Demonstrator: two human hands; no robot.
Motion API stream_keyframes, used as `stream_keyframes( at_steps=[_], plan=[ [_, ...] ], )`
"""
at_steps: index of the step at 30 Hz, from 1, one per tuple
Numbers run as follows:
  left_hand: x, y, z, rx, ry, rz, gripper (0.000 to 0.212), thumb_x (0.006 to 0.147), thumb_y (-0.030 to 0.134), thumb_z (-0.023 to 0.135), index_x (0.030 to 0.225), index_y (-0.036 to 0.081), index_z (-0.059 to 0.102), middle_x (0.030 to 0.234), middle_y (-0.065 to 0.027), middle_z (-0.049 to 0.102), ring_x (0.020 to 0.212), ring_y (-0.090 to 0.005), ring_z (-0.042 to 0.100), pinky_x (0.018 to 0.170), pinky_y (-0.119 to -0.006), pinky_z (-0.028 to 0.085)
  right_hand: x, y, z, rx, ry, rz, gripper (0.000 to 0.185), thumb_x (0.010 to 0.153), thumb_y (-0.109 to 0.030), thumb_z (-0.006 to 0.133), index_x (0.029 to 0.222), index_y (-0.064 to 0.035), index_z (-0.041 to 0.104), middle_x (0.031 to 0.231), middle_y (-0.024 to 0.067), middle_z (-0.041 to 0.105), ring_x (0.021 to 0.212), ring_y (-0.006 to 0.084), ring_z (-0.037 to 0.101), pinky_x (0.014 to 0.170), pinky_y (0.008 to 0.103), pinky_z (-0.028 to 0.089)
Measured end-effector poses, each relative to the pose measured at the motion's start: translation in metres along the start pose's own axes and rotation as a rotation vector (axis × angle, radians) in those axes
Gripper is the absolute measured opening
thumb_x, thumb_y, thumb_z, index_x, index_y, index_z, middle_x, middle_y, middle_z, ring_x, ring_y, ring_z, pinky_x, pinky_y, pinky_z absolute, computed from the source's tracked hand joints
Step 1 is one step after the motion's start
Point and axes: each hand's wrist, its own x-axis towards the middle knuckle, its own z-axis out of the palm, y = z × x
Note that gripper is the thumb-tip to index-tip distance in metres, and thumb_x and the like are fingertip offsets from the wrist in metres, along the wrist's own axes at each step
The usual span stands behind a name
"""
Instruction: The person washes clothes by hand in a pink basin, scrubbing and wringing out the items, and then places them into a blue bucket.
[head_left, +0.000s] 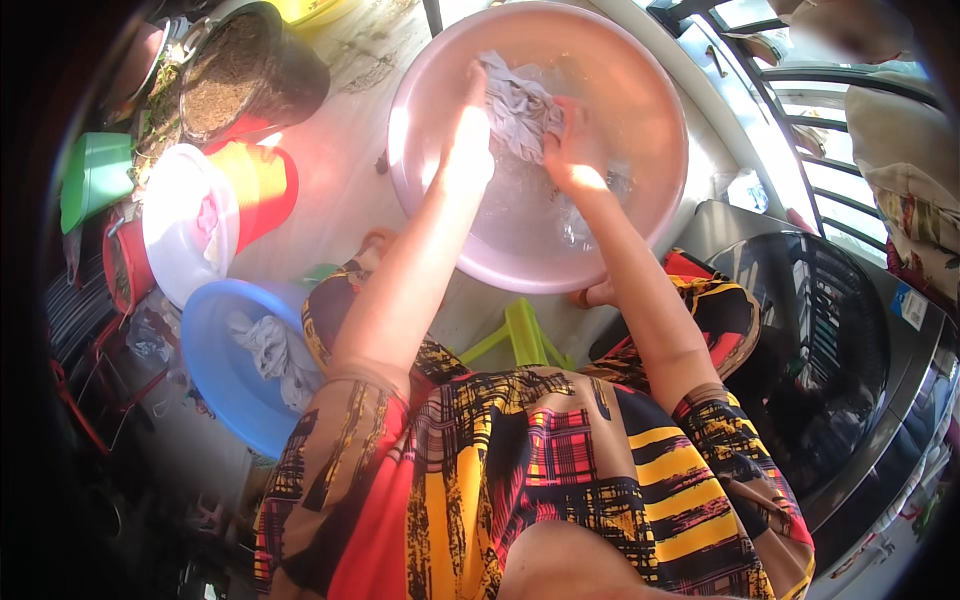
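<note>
A large pink plastic basin (420, 225) holding clear water stands on the floor in front of me. Inside it, a bunched, wet-looking light grey cloth (519, 112) is stretched between my two hands. My left hand (475, 112) grips its left side, seen edge-on, with the fingers partly hidden by the cloth. At the lower right end of the cloth, my right hand (566, 142) is closed on it, slightly blurred. Reddish colour shows around the right fingers; I cannot tell whether it is light or fabric.
A blue basin (225, 390) with another grey cloth (274, 356) stands at my left. Beyond it are a white basin (176, 247), a red bucket (266, 187) and a soil-filled black pot (292, 90). A green plastic stool (523, 330) is beneath me. On the right stands a washing machine (892, 427).
</note>
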Motion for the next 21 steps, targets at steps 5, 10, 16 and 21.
stream_keyframes(
  at_steps=[5, 10, 16, 21],
  plan=[
    [0.005, -0.003, -0.021, -0.2, 0.003, -0.218, 0.053, 0.092, 0.047, 0.036, 0.125, 0.006, 0.041, 0.115, -0.0125, 0.052, 0.101, -0.0248, 0.054, 0.086, -0.038, 0.046, -0.008, -0.022, 0.009, -0.205, -0.444, 0.017, 0.051, 0.077, -0.005, 0.047, 0.126, -0.0179, 0.043, 0.13, 0.0105, 0.041, 0.1, 0.0333, 0.053, 0.087, 0.0423, 0.043],
    [0.01, -0.017, -0.029, -0.108, 0.127, -0.28, 0.052, 0.09, 0.046, 0.04, 0.125, 0.007, 0.041, 0.115, -0.0149, 0.051, 0.098, -0.0272, 0.056, 0.086, -0.046, 0.045, 0.018, -0.026, -0.01, 0.398, -0.307, 0.41, 0.023, 0.081, -0.011, 0.053, 0.102, -0.0042, 0.06, 0.088, 0.017, 0.063, 0.078, 0.0285, 0.062, 0.067, 0.0348, 0.049],
    [-0.003, -0.01, -0.018, -0.208, -0.256, -0.332, 0.038, 0.091, 0.03, 0.041, 0.115, 0.001, 0.049, 0.119, -0.0119, 0.051, 0.111, -0.0208, 0.049, 0.097, -0.032, 0.038, -0.033, -0.107, -0.059, 0.281, 0.044, -0.319, 0.024, 0.073, -0.018, 0.07, 0.094, -0.0079, 0.064, 0.082, 0.012, 0.061, 0.083, 0.0248, 0.06, 0.07, 0.0313, 0.05],
    [0.014, -0.038, -0.039, -0.549, -0.54, -0.2, 0.031, 0.091, 0.029, 0.04, 0.105, 0.004, 0.053, 0.101, -0.01, 0.055, 0.094, -0.0221, 0.053, 0.084, -0.033, 0.042, -0.033, -0.114, -0.022, 0.303, 0.176, -0.417, 0.032, 0.072, -0.025, 0.069, 0.1, -0.0115, 0.063, 0.097, 0.0137, 0.058, 0.089, 0.0293, 0.059, 0.072, 0.035, 0.05]
  ],
)
